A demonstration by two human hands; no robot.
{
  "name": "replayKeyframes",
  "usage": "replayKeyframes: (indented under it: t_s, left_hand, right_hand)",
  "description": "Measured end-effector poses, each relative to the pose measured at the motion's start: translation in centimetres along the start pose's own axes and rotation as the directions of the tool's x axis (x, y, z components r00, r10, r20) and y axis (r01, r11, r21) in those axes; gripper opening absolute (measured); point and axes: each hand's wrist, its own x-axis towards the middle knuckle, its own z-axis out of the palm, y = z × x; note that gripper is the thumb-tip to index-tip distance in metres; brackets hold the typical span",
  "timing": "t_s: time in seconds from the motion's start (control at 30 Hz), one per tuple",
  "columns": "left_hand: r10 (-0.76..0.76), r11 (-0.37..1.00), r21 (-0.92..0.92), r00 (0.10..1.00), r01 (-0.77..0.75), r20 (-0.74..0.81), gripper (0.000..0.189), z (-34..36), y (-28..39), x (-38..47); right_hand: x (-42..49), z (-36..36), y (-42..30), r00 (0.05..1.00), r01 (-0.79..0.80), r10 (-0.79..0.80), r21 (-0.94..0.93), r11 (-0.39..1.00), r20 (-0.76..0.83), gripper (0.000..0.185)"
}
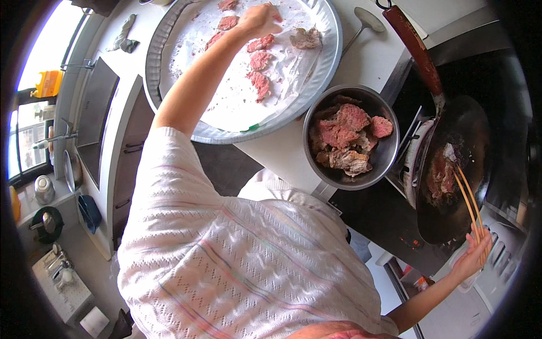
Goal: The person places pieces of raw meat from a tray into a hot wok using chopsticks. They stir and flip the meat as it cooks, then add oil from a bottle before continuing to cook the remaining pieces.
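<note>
My left hand (pixel 260 20) is over the far part of a large round metal tray (pixel 336 51) lined with white paper, its fingers bent around a small reddish piece that is mostly hidden. Several flat red coated pieces (pixel 261 60) lie on the paper, with a browner piece (pixel 305 39) at the right. My right hand (pixel 473 254) holds long wooden chopsticks (pixel 469 203), their tips at the pieces frying (pixel 442 176) in oil in a dark wok (pixel 470 123). Between tray and wok stands a steel bowl (pixel 308 156) of red and browned pieces.
A metal ladle (pixel 368 20) lies beside the tray. The wok's red handle (pixel 413 46) points away over the black stove (pixel 381 220). At the left are a sink (pixel 97 110) with a faucet (pixel 55 140), a cloth (pixel 125 36) on the counter and a utensil rack (pixel 63 284).
</note>
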Motion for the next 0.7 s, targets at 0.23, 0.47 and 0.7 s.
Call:
replayKeyframes:
  t_s: [0.23,0.47,0.7]
  left_hand:
    - [-0.091,0.986,0.145,0.995,0.085,0.037,0.037,-0.2,-0.5,-4.0]
    - [-0.242,0.962,-0.108,0.967,0.249,0.076,0.03,-1.8,-1.5,-5.1]
    - [-0.101,0.995,-0.019,0.995,0.101,0.008,0.027,-0.2,-2.1,-4.2]
  right_hand:
    - [-0.1,-0.2,-0.1,1.0,-0.001,0.001,0.012,1.0,0.011,0.033]
    - [-0.4,-1.0,0.2,0.999,0.001,-0.002,0.005,1.0,0.033,0.034]
    - [-0.7,-1.6,1.5,0.99,-0.139,0.136,0.105,0.985,0.043,0.031]
